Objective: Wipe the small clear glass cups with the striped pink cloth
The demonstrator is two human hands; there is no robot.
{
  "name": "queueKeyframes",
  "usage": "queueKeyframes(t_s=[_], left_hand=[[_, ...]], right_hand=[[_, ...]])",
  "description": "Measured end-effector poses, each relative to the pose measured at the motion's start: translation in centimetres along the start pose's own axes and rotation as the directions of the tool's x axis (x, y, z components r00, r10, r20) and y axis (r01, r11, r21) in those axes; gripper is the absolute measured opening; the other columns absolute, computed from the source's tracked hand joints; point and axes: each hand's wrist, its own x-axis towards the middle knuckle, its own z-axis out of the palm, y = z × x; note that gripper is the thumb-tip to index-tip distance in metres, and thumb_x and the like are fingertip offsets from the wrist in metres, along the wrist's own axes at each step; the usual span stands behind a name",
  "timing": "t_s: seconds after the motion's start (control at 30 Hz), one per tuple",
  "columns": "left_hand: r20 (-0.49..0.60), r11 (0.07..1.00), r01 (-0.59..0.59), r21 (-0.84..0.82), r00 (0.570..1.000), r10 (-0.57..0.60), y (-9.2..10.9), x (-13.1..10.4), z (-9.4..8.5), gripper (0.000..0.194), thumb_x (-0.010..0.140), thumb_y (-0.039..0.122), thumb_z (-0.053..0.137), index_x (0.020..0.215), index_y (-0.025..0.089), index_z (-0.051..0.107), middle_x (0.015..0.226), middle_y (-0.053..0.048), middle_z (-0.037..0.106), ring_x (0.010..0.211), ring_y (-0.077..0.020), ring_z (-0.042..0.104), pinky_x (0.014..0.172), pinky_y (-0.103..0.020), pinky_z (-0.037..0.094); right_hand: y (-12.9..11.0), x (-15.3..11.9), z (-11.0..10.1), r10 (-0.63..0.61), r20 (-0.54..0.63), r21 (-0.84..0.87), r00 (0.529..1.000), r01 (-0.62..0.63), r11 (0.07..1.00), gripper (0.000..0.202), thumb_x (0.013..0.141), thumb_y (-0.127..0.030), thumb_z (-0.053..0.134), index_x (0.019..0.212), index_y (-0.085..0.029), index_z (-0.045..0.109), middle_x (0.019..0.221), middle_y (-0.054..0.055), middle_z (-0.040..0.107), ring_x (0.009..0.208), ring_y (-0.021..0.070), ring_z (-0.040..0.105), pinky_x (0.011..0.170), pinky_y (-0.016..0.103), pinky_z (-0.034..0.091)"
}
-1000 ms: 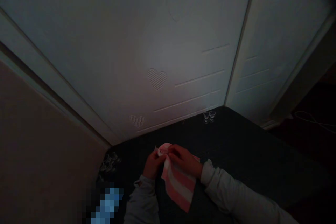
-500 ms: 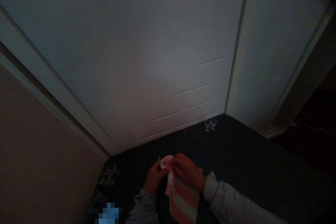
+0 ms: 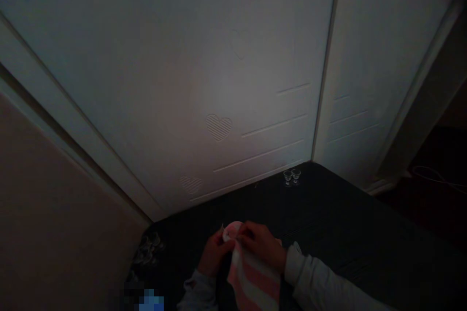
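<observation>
1. The left hand (image 3: 213, 252) is mostly closed, thumb and fingers gripping the side of a small round item (image 3: 231, 232), perhaps a glass; the dim light hides its full shape.
2. The right hand (image 3: 268, 245) has its fingers bunched at the item's rim, pinching a pink-and-white striped cloth (image 3: 255, 279), whose loose part hangs toward the near side.
3. Both things are in front of the table's (image 3: 357, 233) far edge, between its far left and far right corners; whether they touch the tabletop I cannot tell.
4. Two stemmed glasses (image 3: 292, 177) stand at the far edge near the far right corner; a glass cluster (image 3: 148, 249) sits along the left edge, by the far left corner.
5. The step in hand appears to be working the cloth against the item's rim or inside.
6. The next move seems to call for a steady left grip and light right-finger pressure, with the hanging cloth clear of the fingers.
</observation>
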Motion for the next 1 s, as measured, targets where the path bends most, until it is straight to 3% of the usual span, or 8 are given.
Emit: queueKeyframes(t_s=[0.23, 0.47, 0.6, 0.73, 0.83, 1.0], left_hand=[[-0.003, 0.999, -0.014, 0.045, 1.0, 0.014, 0.3, -0.1, 0.2, 0.041, 0.06, 0.023, 0.068, 0.098, 0.009, 0.062, 0.094, -0.012, 0.066, 0.088, -0.0271, 0.059, 0.08, -0.037, 0.042], [-0.042, 0.998, -0.013, 0.059, 0.999, 0.016, 0.2, 0.0, 0.1, 0.035, 0.061, 0.022, 0.068, 0.093, 0.01, 0.064, 0.091, -0.011, 0.067, 0.086, -0.027, 0.059, 0.077, -0.035, 0.043], [-0.058, 0.993, -0.013, -0.113, 0.998, 0.006, 0.2, 0.2, 0.1, 0.036, 0.061, 0.023, 0.068, 0.095, 0.011, 0.063, 0.091, -0.011, 0.067, 0.086, -0.0257, 0.059, 0.077, -0.034, 0.043], [-0.063, 0.943, -0.011, -0.332, 0.998, -0.011, 0.7, 0.2, -0.4, 0.036, 0.06, 0.025, 0.067, 0.095, 0.014, 0.063, 0.091, -0.01, 0.067, 0.089, -0.0263, 0.059, 0.081, -0.037, 0.041], [-0.085, 0.929, -0.004, -0.371, 0.996, -0.03, 0.9, 0.0, -1.1, 0.036, 0.058, 0.024, 0.067, 0.092, 0.014, 0.064, 0.093, -0.011, 0.066, 0.091, -0.0278, 0.058, 0.082, -0.038, 0.041], [-0.06, 0.917, 0.012, -0.399, 0.997, -0.039, 0.5, 0.1, -1.7, 0.033, 0.061, 0.021, 0.061, 0.094, 0.014, 0.063, 0.095, -0.01, 0.066, 0.093, -0.0267, 0.058, 0.086, -0.038, 0.039]], right_hand=[[-0.5, 0.1, 0.1, 0.096, -0.021, 0.002, 0.995, -0.096, 0.995, 0.037, 0.072, -0.052, 0.051, 0.068, -0.015, 0.053, 0.057, -0.004, 0.05, 0.053, 0.0081, 0.042, 0.048, 0.019, 0.031], [-0.2, 0.3, 0.0, 0.078, 0.014, 0.099, 0.997, -0.079, 0.992, 0.028, 0.074, -0.043, 0.053, 0.067, -0.016, 0.05, 0.059, -0.004, 0.05, 0.055, 0.0083, 0.043, 0.049, 0.019, 0.032], [0.4, 0.7, -0.1, 0.111, 0.0, 0.293, 0.994, -0.106, 0.95, 0.021, 0.073, -0.035, 0.056, 0.067, -0.016, 0.047, 0.058, -0.005, 0.048, 0.055, 0.0079, 0.043, 0.049, 0.019, 0.032], [0.9, 1.2, -0.2, 0.107, 0.058, 0.429, 0.993, -0.121, 0.895, 0.012, 0.07, -0.023, 0.057, 0.07, -0.016, 0.047, 0.059, -0.005, 0.048, 0.055, 0.008, 0.045, 0.051, 0.019, 0.033], [0.8, 1.2, -0.3, 0.091, 0.079, 0.385, 0.993, -0.115, 0.916, 0.01, 0.069, -0.022, 0.057, 0.071, -0.016, 0.049, 0.06, -0.004, 0.049, 0.056, 0.0085, 0.046, 0.052, 0.019, 0.034], [0.2, 0.7, -0.8, 0.033, 0.049, 0.111, 0.998, -0.039, 0.993, 0.009, 0.074, -0.025, 0.052, 0.072, -0.016, 0.053, 0.065, -0.002, 0.054, 0.061, 0.0105, 0.048, 0.055, 0.02, 0.035]])
